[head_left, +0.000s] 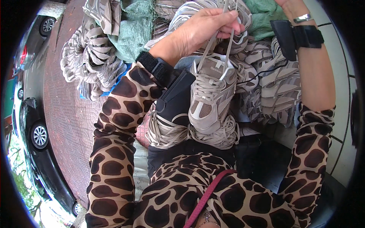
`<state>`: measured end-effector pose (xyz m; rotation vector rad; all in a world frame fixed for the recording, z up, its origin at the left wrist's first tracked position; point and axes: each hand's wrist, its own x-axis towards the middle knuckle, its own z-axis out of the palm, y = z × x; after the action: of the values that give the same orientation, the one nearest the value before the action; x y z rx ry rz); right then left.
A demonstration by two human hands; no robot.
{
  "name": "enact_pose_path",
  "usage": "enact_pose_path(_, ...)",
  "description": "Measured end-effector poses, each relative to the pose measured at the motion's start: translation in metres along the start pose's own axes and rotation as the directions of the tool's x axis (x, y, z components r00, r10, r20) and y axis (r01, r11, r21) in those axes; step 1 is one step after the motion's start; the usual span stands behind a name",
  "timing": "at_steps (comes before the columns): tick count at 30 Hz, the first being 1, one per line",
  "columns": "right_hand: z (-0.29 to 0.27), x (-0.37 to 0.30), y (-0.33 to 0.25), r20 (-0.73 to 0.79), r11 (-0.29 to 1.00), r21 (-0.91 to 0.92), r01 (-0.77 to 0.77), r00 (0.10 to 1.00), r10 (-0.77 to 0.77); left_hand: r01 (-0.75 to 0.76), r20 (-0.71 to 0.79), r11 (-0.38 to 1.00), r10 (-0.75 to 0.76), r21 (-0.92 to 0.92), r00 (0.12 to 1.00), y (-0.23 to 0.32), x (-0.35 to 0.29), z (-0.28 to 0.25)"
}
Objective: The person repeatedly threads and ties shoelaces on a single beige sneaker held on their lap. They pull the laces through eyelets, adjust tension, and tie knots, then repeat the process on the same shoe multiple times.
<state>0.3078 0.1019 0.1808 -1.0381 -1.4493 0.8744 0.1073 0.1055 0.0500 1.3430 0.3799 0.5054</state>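
Note:
In front of me a beige-grey sneaker upper [212, 95] rests over my lap, its toe toward me; no sole shows. Its front is threaded with pale laces, and two loose lace lengths [207, 51] rise from the top eyelets. My left hand [207, 28] is closed, with thumb and fingers pinching a shoelace above the tongue. At the upper right, my right hand [291, 5] is cut off by the picture's edge, so its fingers are hidden. Bundles of pale loose laces [167, 131] lie on my thighs beside and under the upper.
Stacked grey-beige shoe uppers [277, 87] lie beyond and to the right, with another heap [91, 57] at the left. Green woven sacks [133, 34] lie among them. Reddish paving [70, 114] stretches left toward parked cars [40, 140]. Pale floor tiles [344, 110] are at the right.

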Motion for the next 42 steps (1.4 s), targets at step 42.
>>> enact_pose_path(42, 0.015, -0.067, -0.004, -0.064, 0.985, 0.121, -0.123, 0.989, 0.132, -0.166, 0.177, -0.083, 0.166, 0.983, 0.970, -0.047, -0.114, 0.003)
